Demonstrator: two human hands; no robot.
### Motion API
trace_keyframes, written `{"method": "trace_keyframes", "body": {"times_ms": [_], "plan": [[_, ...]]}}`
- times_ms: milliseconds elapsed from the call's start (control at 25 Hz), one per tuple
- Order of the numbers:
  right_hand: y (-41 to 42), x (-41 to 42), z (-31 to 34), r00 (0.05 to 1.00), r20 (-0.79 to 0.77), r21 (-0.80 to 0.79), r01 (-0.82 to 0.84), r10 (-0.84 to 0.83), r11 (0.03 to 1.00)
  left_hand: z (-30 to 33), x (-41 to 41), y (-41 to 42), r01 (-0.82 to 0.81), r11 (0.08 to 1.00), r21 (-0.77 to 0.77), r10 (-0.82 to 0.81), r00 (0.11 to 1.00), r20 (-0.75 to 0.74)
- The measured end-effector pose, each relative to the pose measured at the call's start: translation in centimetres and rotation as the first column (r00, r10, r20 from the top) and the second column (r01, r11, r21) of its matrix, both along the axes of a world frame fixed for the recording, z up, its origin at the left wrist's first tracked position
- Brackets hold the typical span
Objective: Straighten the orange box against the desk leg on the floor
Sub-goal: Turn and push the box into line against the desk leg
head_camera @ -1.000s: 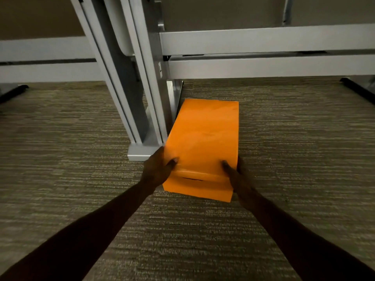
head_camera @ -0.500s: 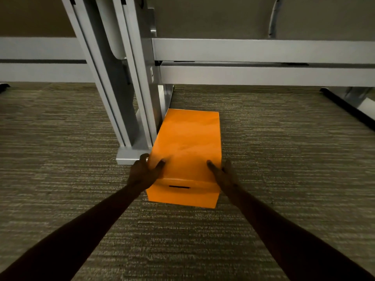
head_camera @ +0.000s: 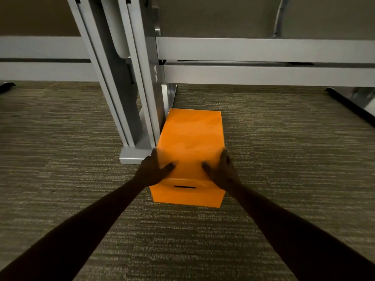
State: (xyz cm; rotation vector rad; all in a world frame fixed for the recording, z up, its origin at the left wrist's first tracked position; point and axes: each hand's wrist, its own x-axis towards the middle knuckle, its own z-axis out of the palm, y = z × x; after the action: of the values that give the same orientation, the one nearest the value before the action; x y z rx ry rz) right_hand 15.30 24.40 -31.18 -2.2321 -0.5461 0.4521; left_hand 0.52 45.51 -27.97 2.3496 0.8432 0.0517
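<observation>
An orange box [head_camera: 191,136] with a dark slot in its near face rests on the carpet, its left side along the grey metal desk leg [head_camera: 142,102]. My left hand [head_camera: 154,171] grips the box's near left edge, thumb on top. My right hand [head_camera: 222,171] grips the near right edge the same way. The box's long sides run nearly parallel to the leg's foot [head_camera: 134,156].
Striped grey-brown carpet [head_camera: 284,159] covers the floor all around. Grey horizontal desk rails [head_camera: 263,74] cross behind the box. Another dark desk foot [head_camera: 349,104] sits at the far right, and one more at the far left edge.
The box has turned from a tilt toward the right into line with the desk leg, and its far end now sits close beside the leg. Both hands kept their hold.
</observation>
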Motion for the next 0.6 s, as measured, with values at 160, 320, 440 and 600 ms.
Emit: {"method": "trace_keyframes", "body": {"times_ms": [160, 320, 440, 600], "plan": [[-0.5, -1.5, 0.5, 0.933, 0.355, -0.156, 0.004, 0.052, 0.988, -0.1, -0.9, 0.1, 0.166, 0.926, 0.340, -0.174, 0.985, -0.006], [-0.4, -3.2, 0.7, 0.735, 0.567, -0.349, -0.194, 0.372, 0.917, -1.0, -1.7, 0.2, 0.508, 0.646, 0.570, -0.496, 0.847, -0.192], [-0.3, -3.3, 0.3, 0.700, 0.507, -0.509, -0.229, 0.503, 0.830, -2.0, -1.9, 0.3, 0.537, 0.604, 0.589, -0.496, 0.831, -0.250], [0.3, -3.1, 0.3, 0.677, 0.500, -0.563, -0.219, 0.540, 0.797, -1.9, -2.0, 1.5, 0.568, 0.544, 0.618, -0.515, 0.807, -0.288]]}}
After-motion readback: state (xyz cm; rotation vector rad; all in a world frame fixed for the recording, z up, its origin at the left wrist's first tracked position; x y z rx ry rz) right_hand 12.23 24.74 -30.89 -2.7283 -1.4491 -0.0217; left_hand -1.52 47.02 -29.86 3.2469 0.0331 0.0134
